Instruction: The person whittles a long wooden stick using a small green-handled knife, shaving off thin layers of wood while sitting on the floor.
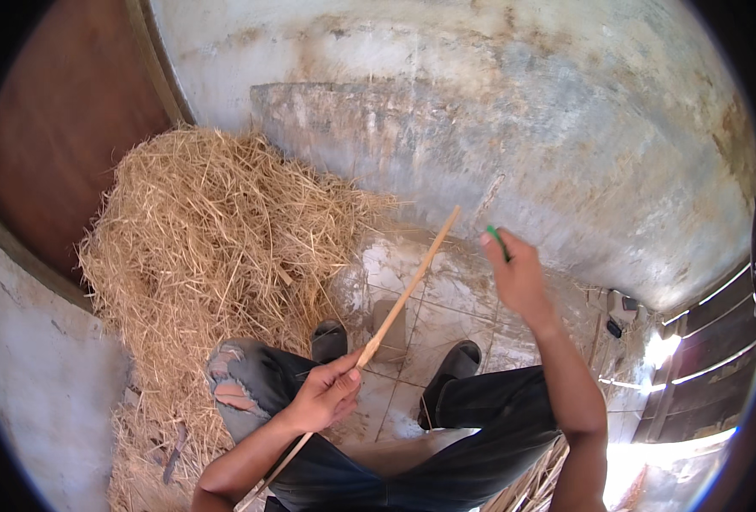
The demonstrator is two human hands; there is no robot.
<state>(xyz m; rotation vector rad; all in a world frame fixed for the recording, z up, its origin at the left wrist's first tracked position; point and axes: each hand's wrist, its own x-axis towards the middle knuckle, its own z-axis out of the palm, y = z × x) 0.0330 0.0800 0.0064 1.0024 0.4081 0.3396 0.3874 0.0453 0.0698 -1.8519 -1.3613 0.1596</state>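
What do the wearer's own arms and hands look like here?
The left hand and right hand are ungloved. No sleeve covers the left forearm or right forearm, and neither wrist shows a watch or bracelet.

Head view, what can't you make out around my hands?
All in the head view:
Green object in the right hand: kind unclear, mostly covered by the fingers.
Pale stick: gripped stretch hidden by the left hand.
Black object near the wall: too small to identify.
Thin strips: cut off by the lower edge.
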